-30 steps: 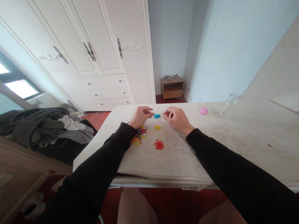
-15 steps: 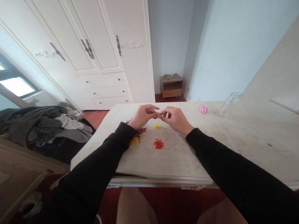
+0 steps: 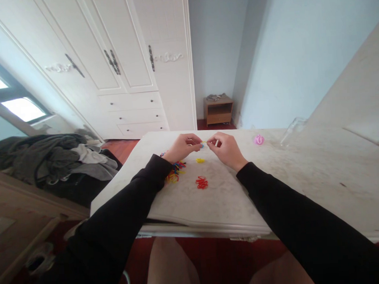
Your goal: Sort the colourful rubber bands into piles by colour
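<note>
On the bench (image 3: 230, 199), a mixed pile of coloured bands (image 3: 176, 173) lies at seven o'clock of the left hand (image 3: 183, 147), whose fingertips met the right's a moment ago and now stand just apart, so a thin yellow strand (image 3: 204, 142) shows across the gap, with some blue (image 3: 203, 146) beneath. The left fingers curl inward; whether that grip closes on the strand I cannot tell. The yellow pile (image 3: 200, 161), then the red pile (image 3: 202, 183), lie towards six o'clock. The right hand (image 3: 225, 149), turned inward, appears to pinch the strand's end.
</note>
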Demonstrator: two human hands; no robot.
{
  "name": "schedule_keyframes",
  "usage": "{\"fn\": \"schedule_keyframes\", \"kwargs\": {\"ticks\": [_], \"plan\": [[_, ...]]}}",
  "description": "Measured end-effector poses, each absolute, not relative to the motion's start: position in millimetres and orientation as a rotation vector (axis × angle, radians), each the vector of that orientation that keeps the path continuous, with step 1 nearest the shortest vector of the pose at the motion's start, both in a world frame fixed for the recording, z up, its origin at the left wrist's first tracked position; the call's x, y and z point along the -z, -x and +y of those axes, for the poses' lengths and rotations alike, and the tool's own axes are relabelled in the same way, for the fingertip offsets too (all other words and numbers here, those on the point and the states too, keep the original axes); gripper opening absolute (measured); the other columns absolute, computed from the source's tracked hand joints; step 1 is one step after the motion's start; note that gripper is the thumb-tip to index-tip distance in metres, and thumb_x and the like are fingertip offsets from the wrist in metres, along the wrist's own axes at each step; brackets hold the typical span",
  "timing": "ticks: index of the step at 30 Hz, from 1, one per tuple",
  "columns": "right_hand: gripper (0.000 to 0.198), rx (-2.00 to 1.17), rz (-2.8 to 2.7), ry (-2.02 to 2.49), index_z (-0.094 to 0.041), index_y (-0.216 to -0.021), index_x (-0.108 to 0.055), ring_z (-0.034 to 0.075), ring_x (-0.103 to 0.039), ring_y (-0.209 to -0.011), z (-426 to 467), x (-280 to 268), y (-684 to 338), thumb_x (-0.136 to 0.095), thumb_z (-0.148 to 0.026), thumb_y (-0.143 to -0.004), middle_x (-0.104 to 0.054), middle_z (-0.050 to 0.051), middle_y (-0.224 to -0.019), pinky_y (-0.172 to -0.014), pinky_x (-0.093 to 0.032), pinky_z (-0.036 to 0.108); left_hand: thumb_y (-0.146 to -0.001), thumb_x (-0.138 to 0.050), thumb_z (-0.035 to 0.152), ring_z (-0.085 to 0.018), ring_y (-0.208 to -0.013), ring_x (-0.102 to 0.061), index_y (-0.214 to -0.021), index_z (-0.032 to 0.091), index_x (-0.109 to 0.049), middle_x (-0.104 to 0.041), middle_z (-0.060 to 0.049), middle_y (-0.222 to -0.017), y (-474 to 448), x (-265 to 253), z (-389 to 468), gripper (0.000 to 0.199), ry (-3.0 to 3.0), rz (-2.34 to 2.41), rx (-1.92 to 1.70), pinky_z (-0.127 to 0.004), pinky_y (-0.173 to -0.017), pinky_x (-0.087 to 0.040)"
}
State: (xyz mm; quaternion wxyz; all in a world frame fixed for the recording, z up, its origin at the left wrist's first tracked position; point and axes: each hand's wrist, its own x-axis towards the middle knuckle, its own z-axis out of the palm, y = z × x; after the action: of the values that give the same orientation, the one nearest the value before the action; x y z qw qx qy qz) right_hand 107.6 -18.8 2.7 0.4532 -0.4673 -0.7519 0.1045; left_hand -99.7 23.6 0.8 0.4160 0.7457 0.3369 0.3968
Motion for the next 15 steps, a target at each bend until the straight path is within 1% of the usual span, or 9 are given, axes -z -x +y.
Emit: {"fn": "schedule_keyframes", "kwargs": {"ticks": [3, 6, 10, 15], "plan": [[0.009, -0.255, -1.873, 1.153, -0.018, -0.081, -0.074, 0.016, -0.058, -0.068, -19.5, -3.2, -107.2, -0.066, -0.017, -0.086, -0.07, 0.004, -0.079, -0.067, -0.043, 0.029, -0.079, -0.082, 0.035, -0.014, -0.068, -0.067, -0.083, 0.013, -0.072, -0.073, -0.005, -0.071, 98.7, 0.5, 25.3, 0.025, -1.897, 0.85, -1.003, -0.031, -0.072, -0.056], [0.009, -0.256, -1.886, 1.157, -0.018, -0.081, -0.074, 0.016, -0.059, -0.07, -19.7, -3.1, -107.2, -0.066, -0.017, -0.086, -0.07, 0.004, -0.08, -0.069, -0.043, 0.029, -0.079, -0.081, 0.035, -0.014, -0.067, -0.067, -0.081, 0.013, -0.071, -0.072, -0.004, -0.07, 97.7, 0.6, 26.4, 0.024, -1.907, 0.837, -1.005, -0.03, -0.072, -0.056], [0.009, -0.259, -1.893, 1.167, -0.018, -0.081, -0.074, 0.017, -0.06, -0.071, -19.6, -2.7, -107.5, -0.066, -0.017, -0.086, -0.07, 0.004, -0.08, -0.071, -0.044, 0.03, -0.079, -0.08, 0.033, -0.013, -0.066, -0.067, -0.081, 0.014, -0.07, -0.072, -0.004, -0.068, 97.6, -0.7, 24.7, 0.022, -1.905, 0.836, -0.999, -0.03, -0.07, -0.055], [0.009, -0.255, -1.891, 1.168, -0.018, -0.081, -0.073, 0.017, -0.059, -0.071, -19.5, -2.7, -107.7, -0.065, -0.017, -0.086, -0.07, 0.004, -0.081, -0.071, -0.044, 0.03, -0.076, -0.082, 0.029, -0.014, -0.067, -0.067, -0.085, 0.013, -0.072, -0.072, -0.004, -0.071, 98.1, -1.5, 22.1, 0.021, -1.917, 0.837, -1.001, -0.028, -0.067, -0.054]]}}
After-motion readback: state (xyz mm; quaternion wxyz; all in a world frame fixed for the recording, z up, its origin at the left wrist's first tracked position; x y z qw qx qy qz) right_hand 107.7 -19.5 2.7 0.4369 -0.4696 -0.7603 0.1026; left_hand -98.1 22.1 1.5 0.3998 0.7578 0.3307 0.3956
